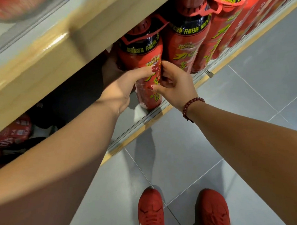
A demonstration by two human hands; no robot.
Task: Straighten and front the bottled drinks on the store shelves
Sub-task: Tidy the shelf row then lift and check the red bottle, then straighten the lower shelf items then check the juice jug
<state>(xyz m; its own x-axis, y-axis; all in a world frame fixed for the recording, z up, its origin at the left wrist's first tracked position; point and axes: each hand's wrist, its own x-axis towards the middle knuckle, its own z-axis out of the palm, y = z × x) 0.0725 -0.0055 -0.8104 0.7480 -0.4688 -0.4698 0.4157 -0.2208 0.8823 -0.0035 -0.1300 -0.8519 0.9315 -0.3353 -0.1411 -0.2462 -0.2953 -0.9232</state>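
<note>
A large red bottle (pixel 140 51) with yellow-green lettering and a red carry handle stands at the front edge of the lower shelf (pixel 141 123). My left hand (pixel 123 91) wraps its left side, thumb and fingers across the label. My right hand (pixel 175 85) grips its right side, fingertips on the label. A row of matching red bottles (pixel 188 39) stands close to its right, running along the shelf front.
The wooden edge of the upper shelf (pixel 40 63) overhangs the bottles at the left. Red packaged goods (pixel 10 134) lie in the dark space at the lower left. Grey floor tiles (pixel 248 87) and my red shoes (pixel 151 214) are below.
</note>
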